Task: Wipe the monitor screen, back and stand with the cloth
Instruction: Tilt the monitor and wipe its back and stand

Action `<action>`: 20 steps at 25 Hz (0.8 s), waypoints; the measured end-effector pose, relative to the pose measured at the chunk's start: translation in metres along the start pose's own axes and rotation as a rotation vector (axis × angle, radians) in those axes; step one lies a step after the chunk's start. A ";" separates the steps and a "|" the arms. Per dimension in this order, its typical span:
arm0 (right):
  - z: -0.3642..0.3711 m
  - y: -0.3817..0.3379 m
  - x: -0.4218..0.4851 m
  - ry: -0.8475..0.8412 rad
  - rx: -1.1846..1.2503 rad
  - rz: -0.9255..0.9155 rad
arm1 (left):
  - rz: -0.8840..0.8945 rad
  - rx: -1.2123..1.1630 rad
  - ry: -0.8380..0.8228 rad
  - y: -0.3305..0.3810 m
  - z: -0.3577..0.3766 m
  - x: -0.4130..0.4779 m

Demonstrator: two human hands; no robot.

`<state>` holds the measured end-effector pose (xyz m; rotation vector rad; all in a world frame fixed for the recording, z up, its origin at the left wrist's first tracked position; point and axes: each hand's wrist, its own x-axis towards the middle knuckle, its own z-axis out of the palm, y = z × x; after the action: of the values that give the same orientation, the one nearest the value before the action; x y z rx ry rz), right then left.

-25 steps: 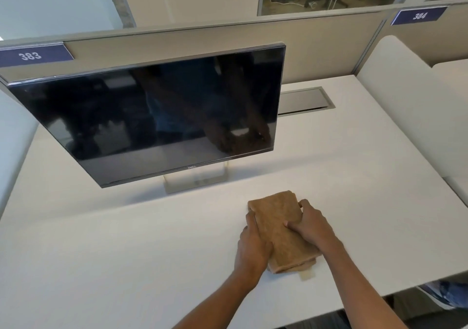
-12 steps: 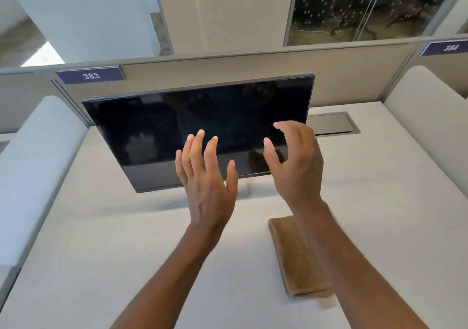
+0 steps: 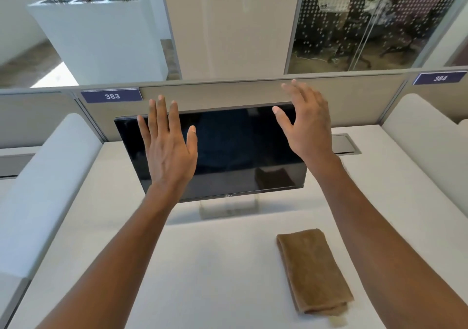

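Observation:
A black monitor [image 3: 228, 151] stands on a silver stand [image 3: 229, 209] at the middle of the white desk, its dark screen tilted toward me. My left hand [image 3: 168, 149] is raised in front of the screen's left part with straight spread fingers and holds nothing. My right hand [image 3: 305, 123] hovers by the top right corner, fingers spread, also with nothing in it. I cannot tell whether either hand touches the monitor. The folded brown cloth [image 3: 312, 270] lies on the desk at the near right, apart from both hands.
A beige partition [image 3: 228, 90] with tags 383 and 384 runs behind the monitor. White padded dividers [image 3: 48, 184] flank the desk on both sides. A grey cable hatch [image 3: 345, 144] sits at the back right. Beyond the partition stand a white planter and glass walls.
Both hands let go of the cloth on the desk and rose up to the monitor, spreading apart. The camera view tilted upward and the cloth stayed on the desk.

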<state>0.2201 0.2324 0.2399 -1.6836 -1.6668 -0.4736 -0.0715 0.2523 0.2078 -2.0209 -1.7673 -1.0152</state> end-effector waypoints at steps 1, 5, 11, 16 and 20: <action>0.003 0.005 0.001 -0.014 0.004 0.024 | 0.002 0.010 -0.006 -0.004 0.001 0.002; 0.012 0.026 0.000 -0.048 0.073 0.106 | -0.023 0.020 -0.036 -0.019 0.008 0.005; 0.014 0.048 0.006 -0.040 0.087 0.170 | -0.041 0.007 -0.075 -0.027 0.016 0.004; 0.019 0.053 0.013 -0.141 0.061 0.010 | -0.033 0.017 -0.079 -0.034 0.019 0.011; 0.022 0.049 0.014 -0.161 0.056 0.007 | -0.001 -0.001 -0.093 -0.039 0.021 0.011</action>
<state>0.2644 0.2618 0.2231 -1.7246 -1.7710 -0.2911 -0.1015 0.2825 0.1910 -2.1002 -1.8140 -0.9359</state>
